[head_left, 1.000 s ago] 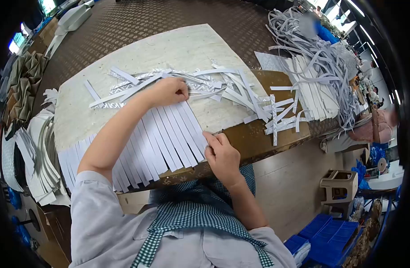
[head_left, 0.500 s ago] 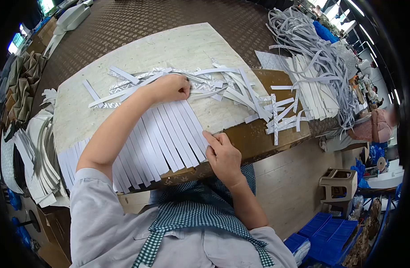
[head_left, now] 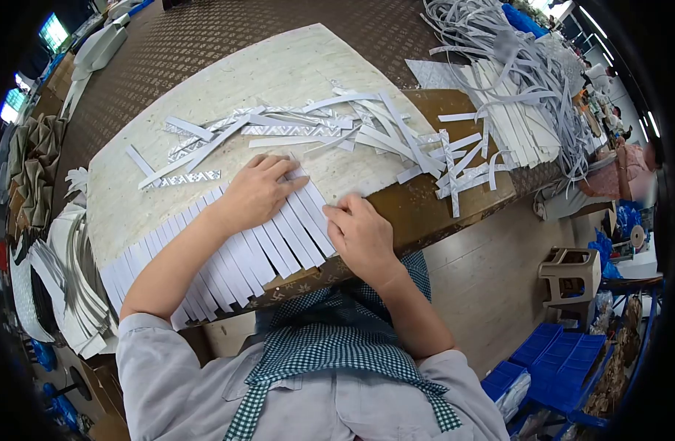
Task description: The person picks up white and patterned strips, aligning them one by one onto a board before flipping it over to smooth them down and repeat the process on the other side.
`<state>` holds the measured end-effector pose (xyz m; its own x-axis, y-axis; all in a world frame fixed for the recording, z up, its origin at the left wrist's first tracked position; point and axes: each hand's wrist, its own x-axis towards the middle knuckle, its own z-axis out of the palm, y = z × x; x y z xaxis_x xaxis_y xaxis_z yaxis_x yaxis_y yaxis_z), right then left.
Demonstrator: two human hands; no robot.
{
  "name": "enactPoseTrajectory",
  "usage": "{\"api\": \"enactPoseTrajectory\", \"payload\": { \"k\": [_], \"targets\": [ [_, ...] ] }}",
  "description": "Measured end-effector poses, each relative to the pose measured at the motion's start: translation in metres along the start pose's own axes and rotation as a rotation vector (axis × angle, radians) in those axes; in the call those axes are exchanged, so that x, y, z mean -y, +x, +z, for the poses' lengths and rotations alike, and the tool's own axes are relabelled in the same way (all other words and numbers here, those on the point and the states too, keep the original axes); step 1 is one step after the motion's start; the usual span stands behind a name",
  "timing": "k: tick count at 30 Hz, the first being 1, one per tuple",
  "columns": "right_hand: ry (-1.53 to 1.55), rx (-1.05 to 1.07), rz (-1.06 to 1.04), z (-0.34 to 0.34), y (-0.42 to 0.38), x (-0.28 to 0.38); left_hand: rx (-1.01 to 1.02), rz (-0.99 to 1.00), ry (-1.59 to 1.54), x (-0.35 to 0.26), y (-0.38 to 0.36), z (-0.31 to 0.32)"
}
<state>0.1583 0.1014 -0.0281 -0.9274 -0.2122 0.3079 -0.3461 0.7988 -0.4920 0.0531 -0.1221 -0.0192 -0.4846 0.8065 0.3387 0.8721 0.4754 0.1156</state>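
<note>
My left hand (head_left: 258,192) lies over the upper ends of a row of white strips (head_left: 238,264), its fingers bent and its fingertips close together at the row's right end. My right hand (head_left: 361,234) is at the right edge of the row, thumb and index finger pinched near the last strip; whether the strip is between them is too small to tell. The strips lie side by side on a pale board (head_left: 279,73) and overhang its front edge. Beyond my left hand, a loose heap of white and patterned strips (head_left: 293,131) is spread across the board.
More short strips (head_left: 462,169) lie on the brown board (head_left: 404,213) at right. Behind them are a stack of strips (head_left: 510,117) and a tangled pile (head_left: 492,37). Curved white pieces (head_left: 76,279) hang at left. A stool (head_left: 570,275), blue crates (head_left: 558,360) and a person (head_left: 628,173) are at right.
My left hand has come back from the loose heap onto the upper ends of the row. My right hand stays at the right edge, its fingers more curled. The view has shifted slightly.
</note>
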Motion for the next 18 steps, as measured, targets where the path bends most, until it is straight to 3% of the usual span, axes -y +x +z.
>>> {"api": "enactPoseTrajectory", "payload": {
  "k": [4, 7, 10, 12, 18],
  "targets": [
    [-0.002, 0.001, -0.014, 0.017, 0.018, 0.007, 0.023, 0.000, -0.032, 0.000, 0.005, -0.004],
    [-0.034, 0.008, -0.068, 0.013, 0.014, 0.008, 0.097, -0.055, -0.292, 0.014, 0.007, -0.003],
    [-0.055, -0.089, -0.130, 0.010, -0.003, 0.006, -0.088, -0.506, -0.488, 0.009, 0.019, -0.003],
    [-0.085, -0.064, -0.097, 0.007, -0.013, 0.006, -0.267, -0.540, -0.498, 0.013, 0.030, 0.009],
    [0.061, -0.168, -0.111, 0.003, -0.019, -0.003, -0.223, -0.543, -0.436, 0.021, 0.049, 0.020]
  ]
}}
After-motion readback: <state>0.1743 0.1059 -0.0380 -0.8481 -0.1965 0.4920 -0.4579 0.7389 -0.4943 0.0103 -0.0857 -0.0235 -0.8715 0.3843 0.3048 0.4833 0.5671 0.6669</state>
